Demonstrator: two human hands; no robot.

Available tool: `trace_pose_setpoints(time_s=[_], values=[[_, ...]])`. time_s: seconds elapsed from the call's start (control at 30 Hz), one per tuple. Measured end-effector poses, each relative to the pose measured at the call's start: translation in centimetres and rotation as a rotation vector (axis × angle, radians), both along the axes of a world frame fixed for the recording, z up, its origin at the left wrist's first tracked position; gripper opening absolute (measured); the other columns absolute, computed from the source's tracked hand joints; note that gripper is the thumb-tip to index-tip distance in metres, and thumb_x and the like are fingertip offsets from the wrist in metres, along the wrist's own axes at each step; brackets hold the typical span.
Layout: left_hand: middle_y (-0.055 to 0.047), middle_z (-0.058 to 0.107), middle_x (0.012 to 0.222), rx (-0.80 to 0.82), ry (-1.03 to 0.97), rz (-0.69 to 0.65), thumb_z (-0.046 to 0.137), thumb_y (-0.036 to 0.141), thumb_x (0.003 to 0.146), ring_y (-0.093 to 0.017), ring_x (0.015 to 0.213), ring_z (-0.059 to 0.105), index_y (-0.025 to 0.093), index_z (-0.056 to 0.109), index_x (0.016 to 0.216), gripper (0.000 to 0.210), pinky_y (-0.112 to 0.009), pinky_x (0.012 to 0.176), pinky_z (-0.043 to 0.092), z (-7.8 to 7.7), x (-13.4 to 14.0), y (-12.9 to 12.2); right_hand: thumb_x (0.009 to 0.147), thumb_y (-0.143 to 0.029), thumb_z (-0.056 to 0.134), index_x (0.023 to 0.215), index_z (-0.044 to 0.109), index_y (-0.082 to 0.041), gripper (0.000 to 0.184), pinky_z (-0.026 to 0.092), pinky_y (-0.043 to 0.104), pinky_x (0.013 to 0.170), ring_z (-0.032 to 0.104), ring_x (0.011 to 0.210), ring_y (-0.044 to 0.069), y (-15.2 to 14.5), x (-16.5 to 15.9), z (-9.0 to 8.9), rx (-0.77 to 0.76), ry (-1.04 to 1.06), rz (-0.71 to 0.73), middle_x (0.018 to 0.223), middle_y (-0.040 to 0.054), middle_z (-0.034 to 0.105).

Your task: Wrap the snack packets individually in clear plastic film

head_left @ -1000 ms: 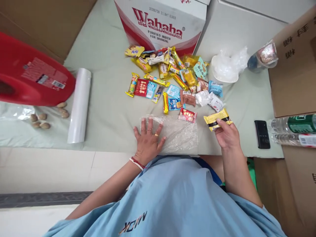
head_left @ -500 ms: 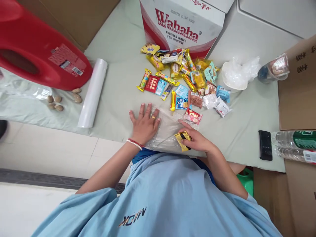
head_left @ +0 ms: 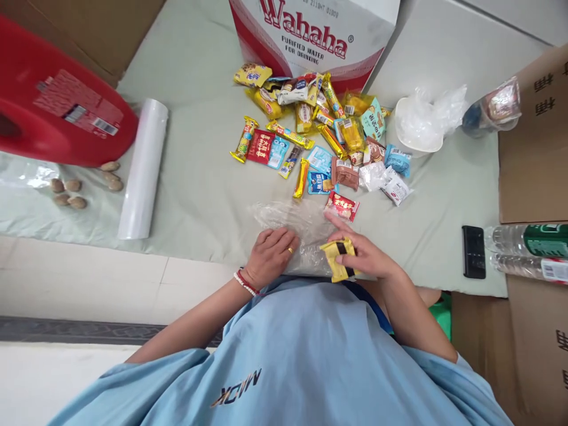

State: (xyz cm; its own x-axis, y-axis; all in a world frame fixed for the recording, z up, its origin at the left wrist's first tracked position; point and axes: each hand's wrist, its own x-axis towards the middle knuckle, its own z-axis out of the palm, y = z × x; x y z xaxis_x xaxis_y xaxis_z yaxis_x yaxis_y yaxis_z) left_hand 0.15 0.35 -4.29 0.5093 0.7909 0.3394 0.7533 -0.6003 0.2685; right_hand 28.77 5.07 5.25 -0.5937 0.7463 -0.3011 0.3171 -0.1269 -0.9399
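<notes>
A crumpled clear plastic bag (head_left: 306, 228) lies at the table's front edge, between my hands. My left hand (head_left: 271, 254) is closed on its left side, fingers drawn together and curled; the fingertips are partly hidden. In my right hand (head_left: 366, 254) is a yellow snack packet (head_left: 339, 259) with a black band, pinched under the thumb while the index finger stretches forward over the bag. Just beyond that finger lies a red snack packet (head_left: 342, 207). Farther back are a blue packet (head_left: 320, 183), a brown packet (head_left: 345, 174) and a thin yellow-wrapped bar (head_left: 300, 178).
A heap of wrapped snacks (head_left: 306, 115) lies before a Wahaba-type water carton (head_left: 306, 35). Right of it stands a white tub (head_left: 415, 145) with clear plastic. A white roll (head_left: 144, 171), walnuts (head_left: 71, 192) and a red jug (head_left: 66, 100) are left; a phone (head_left: 473, 251) and bottles (head_left: 528, 242) right.
My left hand has gone from spread flat on the bag to curled fingers nearer the table edge, and the bag has bunched up. My right hand still holds the yellow packet.
</notes>
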Motion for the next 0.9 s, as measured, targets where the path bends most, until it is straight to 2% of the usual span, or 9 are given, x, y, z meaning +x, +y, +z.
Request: trace_pose_setpoints(time_s=[0.07,0.17,0.3,0.37,0.43,0.53,0.6,0.8,0.9], values=[[-0.008,0.075,0.136,-0.060,0.029,-0.074,0.053,0.013,0.102,-0.022,0.134,0.063,0.026,0.069,0.135,0.039,-0.041,0.113,0.044,0.5,0.0,0.2,0.079,-0.043,0.080,0.106,0.073,-0.026,0.034,0.045,0.048,0.118,0.045,0.155,0.032,2.3,-0.8,-0.4,-0.046,0.091,-0.194,0.160,0.0086,0.056],[-0.007,0.068,0.147,-0.128,0.038,-0.102,0.049,0.016,0.104,-0.025,0.148,0.052,0.027,0.066,0.140,0.041,-0.052,0.128,0.030,1.3,-0.1,1.0,0.069,-0.044,0.082,0.109,0.071,-0.026,0.044,0.057,0.050,0.106,0.065,0.133,0.032,5.7,-1.4,-1.2,-0.213,0.201,-0.587,0.132,0.0062,0.075],[-0.015,0.044,0.169,-0.267,0.047,0.142,0.057,0.048,0.103,-0.039,0.160,0.032,0.028,0.047,0.160,0.061,-0.075,0.128,0.006,2.1,-0.5,2.1,0.067,-0.042,0.087,0.112,0.070,-0.026,0.050,0.065,0.042,0.087,0.076,0.100,0.025,6.8,-0.4,-0.8,-0.231,0.311,-0.868,0.110,0.0012,0.080],[-0.019,0.031,0.174,-0.340,0.060,0.209,0.061,0.064,0.096,-0.042,0.160,0.032,0.026,0.034,0.167,0.084,-0.078,0.126,0.001,2.2,-0.7,2.6,0.069,-0.041,0.090,0.116,0.071,-0.026,0.052,0.064,0.038,0.085,0.077,0.096,0.023,5.8,0.4,0.1,-0.181,0.293,-0.762,0.111,0.0006,0.079],[-0.021,0.024,0.176,-0.374,0.076,0.214,0.063,0.071,0.092,-0.044,0.161,0.029,0.025,0.030,0.169,0.095,-0.079,0.125,-0.001,2.3,-0.9,2.9,0.071,-0.040,0.093,0.126,0.071,-0.027,0.061,0.063,0.036,0.083,0.077,0.095,0.022,4.5,0.7,0.9,-0.169,0.202,-0.496,0.112,0.0017,0.079],[-0.020,0.016,0.178,-0.379,0.080,0.211,0.061,0.073,0.093,-0.045,0.163,0.021,0.027,0.030,0.169,0.094,-0.080,0.124,-0.001,2.2,-1.0,3.2,0.076,-0.038,0.091,0.141,0.066,-0.025,0.070,0.061,0.035,0.081,0.075,0.092,0.022,3.4,-0.3,0.9,-0.078,0.001,-0.045,0.111,0.0043,0.079],[-0.019,0.014,0.179,-0.364,0.058,0.236,0.057,0.067,0.098,-0.044,0.164,0.019,0.028,0.031,0.168,0.084,-0.078,0.125,0.003,2.1,-1.1,3.1,0.083,-0.035,0.086,0.143,0.065,-0.023,0.065,0.061,0.039,0.087,0.074,0.096,0.024,3.4,-1.7,0.1,0.074,-0.139,0.139,0.114,0.0065,0.078],[-0.015,0.035,0.173,-0.057,-0.075,0.377,0.062,0.040,0.102,-0.037,0.165,0.020,0.031,0.048,0.160,0.060,-0.070,0.131,0.005,1.2,-1.6,1.1,0.090,-0.028,0.079,0.141,0.066,-0.018,0.054,0.049,0.055,0.114,0.058,0.131,0.036,3.3,-3.9,-1.9,0.620,-0.492,0.148,0.142,0.0176,0.065],[-0.007,0.064,0.153,0.097,-0.121,0.224,0.062,0.023,0.100,-0.025,0.156,0.044,0.035,0.056,0.151,0.052,-0.055,0.135,0.016,0.7,-1.6,0.1,0.091,-0.029,0.079,0.148,0.061,-0.021,0.061,0.047,0.057,0.114,0.053,0.134,0.036,2.1,-4.0,-2.4,0.701,-0.497,0.198,0.150,0.0164,0.059]])
